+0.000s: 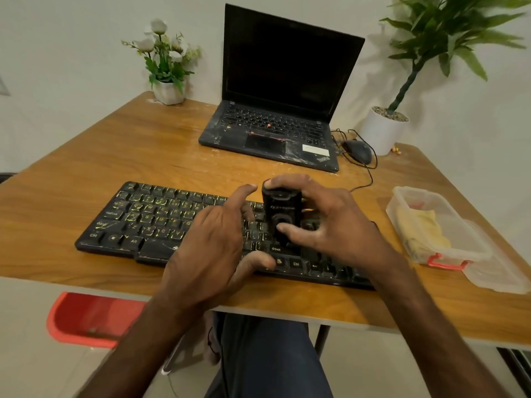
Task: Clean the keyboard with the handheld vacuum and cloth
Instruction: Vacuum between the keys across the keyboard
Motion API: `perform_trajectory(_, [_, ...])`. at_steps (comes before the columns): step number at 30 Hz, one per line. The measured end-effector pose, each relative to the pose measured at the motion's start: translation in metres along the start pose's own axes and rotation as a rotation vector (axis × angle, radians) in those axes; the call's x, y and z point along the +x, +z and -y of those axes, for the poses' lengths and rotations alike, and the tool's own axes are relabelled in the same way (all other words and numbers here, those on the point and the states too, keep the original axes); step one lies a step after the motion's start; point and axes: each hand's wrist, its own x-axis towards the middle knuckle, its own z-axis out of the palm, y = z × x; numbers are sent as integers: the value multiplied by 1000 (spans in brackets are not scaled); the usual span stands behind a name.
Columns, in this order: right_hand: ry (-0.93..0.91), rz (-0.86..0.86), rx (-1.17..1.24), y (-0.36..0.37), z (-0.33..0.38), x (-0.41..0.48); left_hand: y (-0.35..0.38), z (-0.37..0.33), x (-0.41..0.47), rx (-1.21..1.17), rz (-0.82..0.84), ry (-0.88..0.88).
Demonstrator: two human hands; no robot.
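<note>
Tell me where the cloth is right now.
Head view: the yellow cloth lies inside the clear plastic box at the table's right edge, right of the keyboard and of the right hand gripping the vacuum.

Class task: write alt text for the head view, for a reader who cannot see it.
A right hand grips a black vacuum upright on a dusty black keyboard, the left hand open beside it over the keys. Behind on the wooden table stands an open laptop with a mouse; a clear box holding a yellow cloth lies at right.
</note>
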Motion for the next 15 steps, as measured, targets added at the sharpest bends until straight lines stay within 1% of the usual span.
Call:
perform_trajectory(2, [-10, 28, 65, 0, 2, -1, 0, 0, -1, 3, 6, -3])
perform_trajectory(3, [2, 6, 47, -1, 0, 1, 0, 1, -1, 2, 7, -1])
perform_trajectory(6, [52, -117, -113, -1, -12, 7, 0, 3, -1, -30, 17, -15])
perform_trajectory(8, [62, -152, -165, 0, -16, 8, 0, 3, -1, -37, 13, -26])
perform_trajectory(10, [66, -113, -94, 1, -13, 6, 0, 2, -1, -37, 16, -27])
perform_trajectory(13, [58, 28, 38, -6, -3, 2, 1, 2, -1, -11, 21, -34])
perform_trajectory(15, [52, 24, 2, -9, -4, 4, 1, 2, -1, 8, 31, -29])
